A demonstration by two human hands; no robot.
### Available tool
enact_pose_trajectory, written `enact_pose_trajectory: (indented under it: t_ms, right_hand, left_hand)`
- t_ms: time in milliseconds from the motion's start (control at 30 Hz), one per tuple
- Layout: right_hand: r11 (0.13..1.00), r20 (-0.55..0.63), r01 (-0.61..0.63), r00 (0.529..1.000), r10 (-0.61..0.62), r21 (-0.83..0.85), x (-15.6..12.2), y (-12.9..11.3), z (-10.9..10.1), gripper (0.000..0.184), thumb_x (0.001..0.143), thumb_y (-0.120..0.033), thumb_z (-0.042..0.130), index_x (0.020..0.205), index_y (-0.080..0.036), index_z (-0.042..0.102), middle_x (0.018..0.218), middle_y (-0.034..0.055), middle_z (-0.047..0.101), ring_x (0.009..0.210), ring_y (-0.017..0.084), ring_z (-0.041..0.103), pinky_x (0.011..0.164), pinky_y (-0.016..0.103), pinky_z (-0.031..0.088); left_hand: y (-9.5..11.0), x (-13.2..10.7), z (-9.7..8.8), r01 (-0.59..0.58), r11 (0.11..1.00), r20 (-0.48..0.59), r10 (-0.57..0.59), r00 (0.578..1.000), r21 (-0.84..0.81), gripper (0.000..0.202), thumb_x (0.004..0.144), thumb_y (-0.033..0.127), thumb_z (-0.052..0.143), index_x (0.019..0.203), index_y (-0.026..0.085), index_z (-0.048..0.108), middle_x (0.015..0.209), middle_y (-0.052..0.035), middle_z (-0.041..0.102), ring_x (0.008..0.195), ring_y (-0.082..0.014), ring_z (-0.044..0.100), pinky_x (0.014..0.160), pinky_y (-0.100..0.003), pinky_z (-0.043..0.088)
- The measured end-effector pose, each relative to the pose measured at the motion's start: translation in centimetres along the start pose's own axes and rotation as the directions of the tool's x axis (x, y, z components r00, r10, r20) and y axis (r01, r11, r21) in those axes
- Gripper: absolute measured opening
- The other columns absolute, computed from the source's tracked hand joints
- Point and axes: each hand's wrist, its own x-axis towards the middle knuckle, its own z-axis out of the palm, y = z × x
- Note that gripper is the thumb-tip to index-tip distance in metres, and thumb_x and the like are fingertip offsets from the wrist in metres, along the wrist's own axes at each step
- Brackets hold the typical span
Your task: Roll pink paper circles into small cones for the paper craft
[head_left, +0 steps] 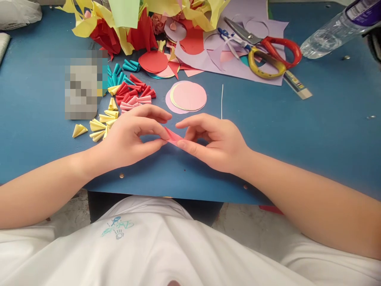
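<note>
Between my hands is a small folded piece of pink paper [173, 136], held above the front part of the blue table. My left hand [133, 135] pinches its left end between thumb and fingers. At the other end, the thumb of my right hand [214, 141] presses on the paper, with the index finger curved above. Just beyond my hands lies a small stack of paper circles [189, 96], pink on top. Rolled paper cones in yellow [98, 125], red [126, 93], pink [135, 102] and teal [116, 75] lie beyond and beside my left hand, which partly covers them.
Red- and yellow-handled scissors [268, 59] rest on lilac paper [202, 55] at the back. Crumpled yellow and red paper [110, 31] is heaped at the far edge. A water bottle [324, 41] lies at back right, near a small eraser-like block [297, 85]. A blurred object [81, 89] sits left.
</note>
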Motion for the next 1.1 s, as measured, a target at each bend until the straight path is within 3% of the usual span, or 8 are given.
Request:
enact_pose_trajectory:
  t_ms: [167, 233, 300, 367, 500, 700, 900, 1100]
  right_hand:
    - [0.999, -0.008, 0.028, 1.000, -0.028, 0.025, -0.1, 0.5, 0.1, 0.026, 0.110, -0.040, 0.085, 0.133, -0.031, 0.075, 0.081, -0.0048, 0.076, 0.066, 0.016, 0.072, 0.063, 0.030, 0.060]
    - [1.000, -0.066, 0.024, 0.998, -0.023, 0.020, -0.1, 0.6, 0.3, 0.031, 0.108, -0.035, 0.085, 0.137, -0.034, 0.074, 0.079, -0.0068, 0.073, 0.064, 0.016, 0.069, 0.063, 0.030, 0.060]
    - [0.999, -0.155, 0.032, 0.987, -0.032, -0.001, -0.2, 0.5, 0.2, 0.024, 0.108, -0.029, 0.082, 0.131, -0.035, 0.077, 0.082, -0.0052, 0.076, 0.068, 0.017, 0.071, 0.065, 0.031, 0.062]
    - [0.997, -0.228, 0.071, 0.971, -0.078, -0.039, -0.2, 0.4, 0.0, 0.015, 0.107, -0.022, 0.076, 0.116, -0.033, 0.083, 0.092, -0.0011, 0.083, 0.079, 0.019, 0.079, 0.072, 0.033, 0.067]
    - [0.981, -0.255, 0.130, 0.953, -0.165, -0.146, -0.3, 0.3, -0.4, 0.031, 0.101, -0.010, 0.070, 0.107, -0.033, 0.089, 0.101, 0.0003, 0.090, 0.088, 0.023, 0.087, 0.076, 0.037, 0.071]
    - [0.901, -0.136, 0.248, 0.940, -0.312, -0.356, -0.1, 0.2, -0.3, 0.035, 0.099, -0.008, 0.075, 0.119, -0.035, 0.084, 0.111, 0.0041, 0.091, 0.094, 0.028, 0.088, 0.085, 0.046, 0.076]
    - [0.762, 0.043, 0.418, 0.887, -0.459, -0.495, 0.0, 0.3, -0.5, 0.032, 0.102, -0.013, 0.080, 0.125, -0.035, 0.082, 0.104, 0.0022, 0.089, 0.089, 0.024, 0.088, 0.077, 0.037, 0.073]
    - [0.702, 0.060, 0.470, 0.850, -0.523, -0.536, -0.3, -0.3, -0.4, 0.026, 0.108, -0.014, 0.079, 0.128, -0.032, 0.081, 0.097, 0.0013, 0.088, 0.082, 0.021, 0.086, 0.073, 0.032, 0.069]
  left_hand:
    - [-0.4, 0.0, -0.3, -0.141, 0.990, -0.024, 0.141, 0.990, 0.003, 0.012, 0.100, 0.024, 0.080, 0.098, 0.029, 0.092, 0.135, -0.0069, 0.085, 0.121, -0.0244, 0.081, 0.120, -0.048, 0.068]
    - [-0.5, 0.1, -0.4, -0.148, 0.989, -0.052, 0.147, 0.988, -0.018, 0.007, 0.098, 0.028, 0.085, 0.096, 0.031, 0.091, 0.135, -0.0064, 0.084, 0.122, -0.0254, 0.081, 0.120, -0.048, 0.068]
    - [-0.5, 0.0, -0.3, -0.130, 0.990, -0.084, 0.125, 0.989, -0.053, 0.003, 0.097, 0.031, 0.089, 0.094, 0.032, 0.091, 0.137, -0.0068, 0.082, 0.126, -0.0270, 0.080, 0.120, -0.049, 0.069]
    - [-0.5, 0.0, -0.3, -0.081, 0.990, -0.108, 0.069, 0.992, -0.112, 0.004, 0.097, 0.033, 0.089, 0.093, 0.031, 0.091, 0.141, -0.0080, 0.080, 0.130, -0.0288, 0.080, 0.120, -0.050, 0.070]
    - [0.0, 0.1, -0.4, 0.127, 0.947, -0.050, -0.147, 0.988, -0.294, 0.004, 0.094, 0.029, 0.087, 0.093, 0.025, 0.089, 0.142, -0.0110, 0.082, 0.142, -0.0340, 0.078, 0.114, -0.051, 0.074]
    - [1.2, 0.6, -0.3, 0.438, 0.711, 0.128, -0.446, 0.886, -0.551, 0.023, 0.093, 0.039, 0.091, 0.104, 0.019, 0.087, 0.112, -0.0084, 0.088, 0.101, -0.0262, 0.088, 0.089, -0.041, 0.079]
    - [2.0, 0.3, 0.4, 0.494, 0.718, 0.145, -0.492, 0.858, -0.491, 0.028, 0.084, 0.036, 0.100, 0.102, 0.018, 0.087, 0.092, -0.0059, 0.086, 0.089, -0.0246, 0.086, 0.081, -0.035, 0.075]
    - [2.8, 0.0, 0.4, 0.529, 0.736, 0.039, -0.568, 0.822, -0.423, 0.026, 0.084, 0.034, 0.096, 0.103, 0.018, 0.090, 0.093, -0.0061, 0.088, 0.089, -0.0242, 0.085, 0.080, -0.033, 0.073]
